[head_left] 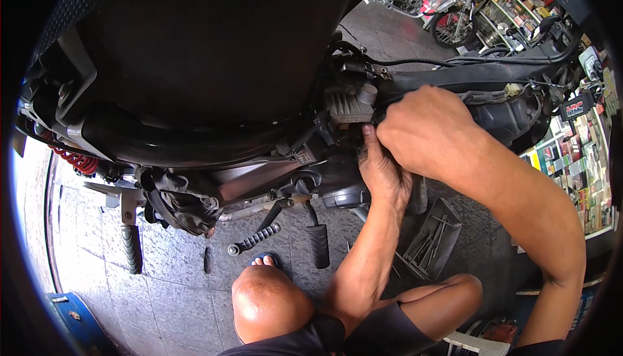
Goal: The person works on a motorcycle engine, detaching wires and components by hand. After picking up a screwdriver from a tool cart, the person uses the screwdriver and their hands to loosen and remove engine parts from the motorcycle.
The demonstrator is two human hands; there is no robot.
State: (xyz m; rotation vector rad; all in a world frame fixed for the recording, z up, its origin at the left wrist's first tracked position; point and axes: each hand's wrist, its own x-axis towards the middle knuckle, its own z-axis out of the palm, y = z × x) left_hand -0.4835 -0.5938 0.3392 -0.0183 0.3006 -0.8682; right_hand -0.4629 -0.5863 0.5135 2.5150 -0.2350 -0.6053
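Both hands meet at the middle of a dark motorcycle frame (487, 71), just below a finned metal part (347, 106) with cables behind it. My left hand (383, 165) reaches up from below, thumb raised to the underside of that part, fingers curled and mostly hidden behind it. My right hand (425, 126) lies over the left one with its fingers curled tight; what they grip is covered by the hands. Above them and to the left spreads a large dark body section (195, 51) of the motorcycle.
A grey tray of metal tools (428, 239) lies below the hands. Foot pegs (317, 246) and a crumpled black cloth (178, 200) are left of my arms. Behind are another motorcycle wheel (452, 28) and stocked shelves (571, 168). A blue drum (74, 323) stands bottom left.
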